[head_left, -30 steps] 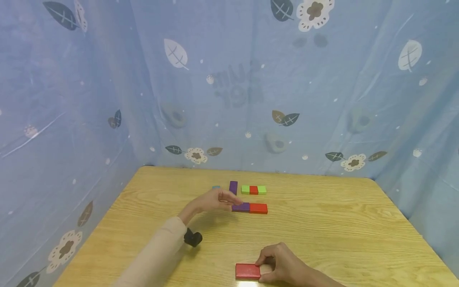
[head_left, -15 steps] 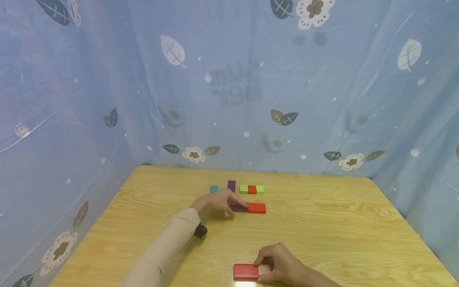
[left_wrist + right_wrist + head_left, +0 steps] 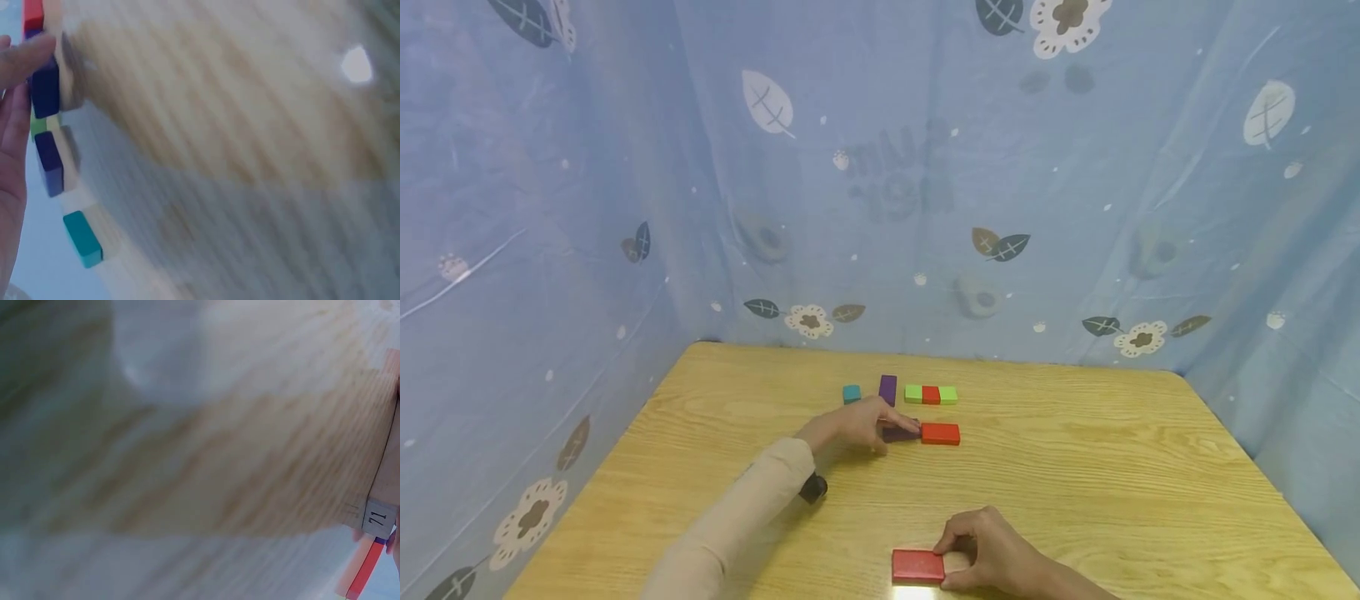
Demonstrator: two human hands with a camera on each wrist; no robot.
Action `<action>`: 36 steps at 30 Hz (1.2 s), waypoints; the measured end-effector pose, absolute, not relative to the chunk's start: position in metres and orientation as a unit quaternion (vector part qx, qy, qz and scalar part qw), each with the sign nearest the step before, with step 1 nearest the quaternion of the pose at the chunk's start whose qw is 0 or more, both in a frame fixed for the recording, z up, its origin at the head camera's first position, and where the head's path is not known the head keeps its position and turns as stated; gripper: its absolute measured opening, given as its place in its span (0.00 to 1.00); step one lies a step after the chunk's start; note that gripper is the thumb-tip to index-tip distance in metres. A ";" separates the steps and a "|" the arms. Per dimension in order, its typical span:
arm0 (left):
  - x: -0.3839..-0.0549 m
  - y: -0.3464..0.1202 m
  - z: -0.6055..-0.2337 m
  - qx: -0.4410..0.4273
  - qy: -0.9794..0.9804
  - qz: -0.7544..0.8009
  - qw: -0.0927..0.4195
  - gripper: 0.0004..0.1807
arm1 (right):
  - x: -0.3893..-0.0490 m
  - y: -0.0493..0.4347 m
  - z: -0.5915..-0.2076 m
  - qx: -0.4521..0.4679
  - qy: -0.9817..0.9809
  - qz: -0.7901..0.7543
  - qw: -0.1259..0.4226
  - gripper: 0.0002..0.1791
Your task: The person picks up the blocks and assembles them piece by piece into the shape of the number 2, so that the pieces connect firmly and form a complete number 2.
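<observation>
In the head view my left hand [image 3: 861, 423] reaches over the middle of the table, thumb and fingers around a purple block [image 3: 898, 434]. The left wrist view shows its thumb across the upper part of this dark purple block [image 3: 45, 94], fingers on the far side. A bright red block [image 3: 940, 433] lies right by the purple block's right end. Nearer the front, my right hand [image 3: 992, 552] grips the right end of a larger red block [image 3: 917, 567] between thumb and fingers. In the right wrist view, an end face marked "71" [image 3: 379, 517] shows beside the fingers.
Behind the left hand lie a teal block [image 3: 852, 394], an upright-lying purple block [image 3: 888, 389] and a row of green blocks [image 3: 948, 395] with a small red block [image 3: 931, 395] between. A black device [image 3: 813, 488] sits under the left sleeve. A blue patterned curtain [image 3: 880, 167] surrounds the table.
My left hand has come down and right onto the purple block, its thumb and fingers now around it. The right hand keeps its hold on the larger red block.
</observation>
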State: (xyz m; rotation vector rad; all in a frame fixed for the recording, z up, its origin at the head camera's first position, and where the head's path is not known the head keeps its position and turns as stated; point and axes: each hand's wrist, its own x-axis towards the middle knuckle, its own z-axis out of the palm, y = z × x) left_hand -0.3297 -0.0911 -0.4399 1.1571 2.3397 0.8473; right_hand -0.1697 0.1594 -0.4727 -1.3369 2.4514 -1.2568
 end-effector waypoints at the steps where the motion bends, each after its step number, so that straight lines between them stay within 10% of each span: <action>1: -0.330 -0.092 -0.439 0.411 0.838 0.301 0.193 0.33 | -0.170 0.159 -0.472 -0.435 0.801 -0.409 0.040 0.11; 36: -0.343 -0.079 -0.416 0.458 0.864 0.132 0.163 0.32 | -0.169 0.159 -0.474 -0.431 0.796 -0.423 0.050 0.10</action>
